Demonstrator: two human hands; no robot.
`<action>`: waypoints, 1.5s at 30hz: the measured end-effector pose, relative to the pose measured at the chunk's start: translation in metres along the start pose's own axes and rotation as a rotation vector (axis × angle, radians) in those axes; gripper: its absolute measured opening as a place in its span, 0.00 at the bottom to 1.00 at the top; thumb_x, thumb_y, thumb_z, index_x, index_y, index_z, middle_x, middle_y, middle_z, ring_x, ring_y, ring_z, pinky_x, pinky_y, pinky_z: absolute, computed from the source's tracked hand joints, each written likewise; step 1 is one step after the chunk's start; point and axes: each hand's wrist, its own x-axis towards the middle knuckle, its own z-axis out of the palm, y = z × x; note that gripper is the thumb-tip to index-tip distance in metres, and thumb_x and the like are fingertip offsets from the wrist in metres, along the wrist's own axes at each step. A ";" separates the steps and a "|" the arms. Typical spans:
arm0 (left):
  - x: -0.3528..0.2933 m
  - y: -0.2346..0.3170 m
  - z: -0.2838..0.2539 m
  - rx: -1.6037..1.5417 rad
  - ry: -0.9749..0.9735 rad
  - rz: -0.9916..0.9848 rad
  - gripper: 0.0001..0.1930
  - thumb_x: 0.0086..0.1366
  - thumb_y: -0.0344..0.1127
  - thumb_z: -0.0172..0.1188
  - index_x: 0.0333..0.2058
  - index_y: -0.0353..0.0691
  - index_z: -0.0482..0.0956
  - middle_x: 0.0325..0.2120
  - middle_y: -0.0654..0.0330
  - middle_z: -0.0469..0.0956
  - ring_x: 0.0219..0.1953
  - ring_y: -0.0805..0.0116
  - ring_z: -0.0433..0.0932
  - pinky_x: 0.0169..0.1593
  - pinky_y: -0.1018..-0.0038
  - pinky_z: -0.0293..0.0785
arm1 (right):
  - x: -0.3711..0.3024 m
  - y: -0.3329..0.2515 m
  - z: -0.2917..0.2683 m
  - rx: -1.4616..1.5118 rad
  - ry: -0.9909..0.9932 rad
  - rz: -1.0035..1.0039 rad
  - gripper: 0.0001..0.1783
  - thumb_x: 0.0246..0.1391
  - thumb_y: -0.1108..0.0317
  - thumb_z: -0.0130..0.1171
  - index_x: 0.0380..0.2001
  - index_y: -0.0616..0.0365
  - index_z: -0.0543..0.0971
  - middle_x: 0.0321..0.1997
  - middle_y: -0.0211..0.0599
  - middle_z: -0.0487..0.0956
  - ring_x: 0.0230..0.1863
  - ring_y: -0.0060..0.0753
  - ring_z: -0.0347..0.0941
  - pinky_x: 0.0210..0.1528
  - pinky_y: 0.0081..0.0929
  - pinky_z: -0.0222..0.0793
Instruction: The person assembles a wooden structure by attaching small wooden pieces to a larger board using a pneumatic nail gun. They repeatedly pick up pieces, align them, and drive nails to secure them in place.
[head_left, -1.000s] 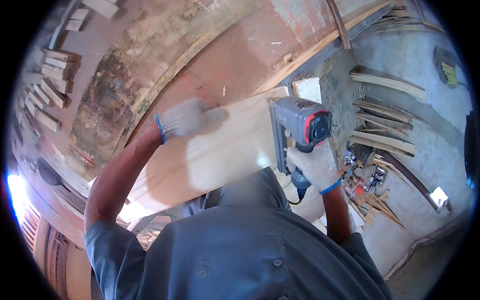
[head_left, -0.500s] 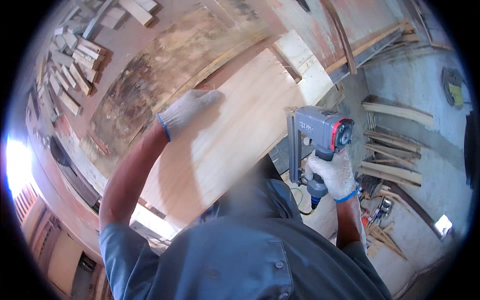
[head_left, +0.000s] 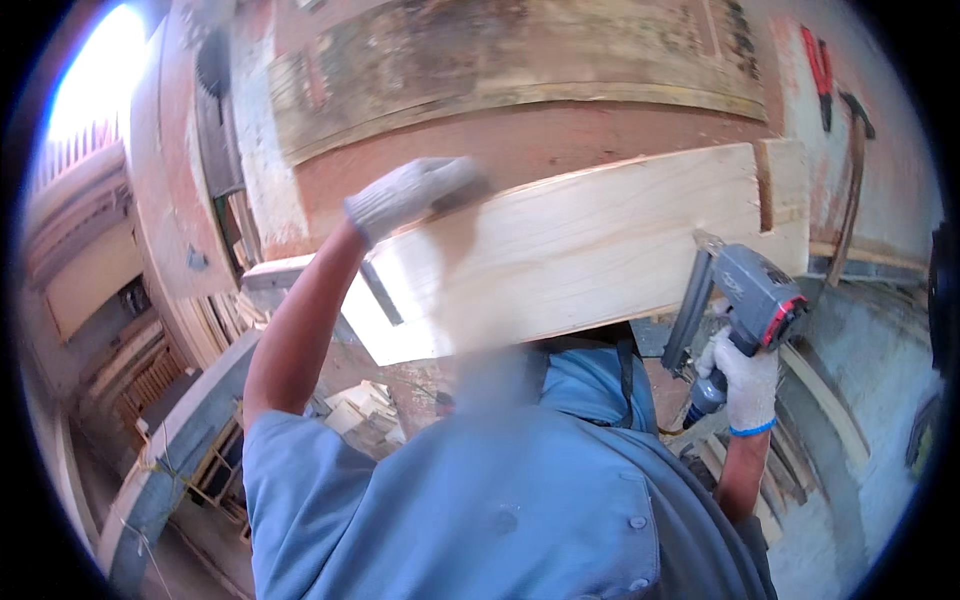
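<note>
A long pale wooden board (head_left: 600, 230) lies across the bench in front of me, with a narrow dark gap near each end. My right hand (head_left: 740, 375), in a white knit glove with a blue cuff, is wrapped round the handle of a grey and red nail gun (head_left: 758, 290). The gun's nose sits at the board's surface towards its right end. At the far edge, left of the middle, my gloved left hand (head_left: 415, 198) stretches its fingers to the right, tips slightly blurred. Its shadow falls on the board; whether it presses on the wood I cannot tell.
Behind the board lies a stained wooden plank (head_left: 520, 65) on the reddish bench top. Red-handled pliers (head_left: 818, 75) and a hammer (head_left: 850, 185) lie at the far right. A handsaw (head_left: 215, 110) is at the left. Wood offcuts (head_left: 365, 410) lie below the board.
My view has turned, so the board now runs more nearly level across it. The nail gun remains in my right hand, and its nose is now over the board near the right-end gap.
</note>
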 end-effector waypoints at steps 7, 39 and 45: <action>-0.103 -0.041 0.021 0.364 0.344 -0.007 0.25 0.74 0.44 0.60 0.63 0.36 0.77 0.58 0.50 0.81 0.62 0.60 0.78 0.66 0.65 0.71 | -0.006 -0.007 0.007 0.033 0.012 -0.057 0.22 0.58 0.74 0.55 0.57 0.63 0.74 0.22 0.32 0.74 0.22 0.27 0.71 0.33 0.29 0.73; -0.145 -0.086 0.095 0.006 0.548 -0.034 0.21 0.66 0.36 0.63 0.56 0.36 0.83 0.53 0.46 0.84 0.57 0.53 0.83 0.61 0.66 0.76 | -0.014 0.002 0.011 0.096 0.031 -0.043 0.26 0.58 0.70 0.58 0.59 0.68 0.72 0.23 0.34 0.75 0.23 0.31 0.72 0.33 0.35 0.75; -0.146 -0.080 0.094 -0.017 0.514 -0.066 0.20 0.66 0.33 0.65 0.56 0.34 0.83 0.50 0.50 0.86 0.54 0.61 0.83 0.59 0.69 0.76 | -0.013 0.003 0.011 0.076 0.046 -0.049 0.25 0.59 0.71 0.57 0.58 0.68 0.72 0.22 0.34 0.74 0.23 0.31 0.72 0.33 0.34 0.75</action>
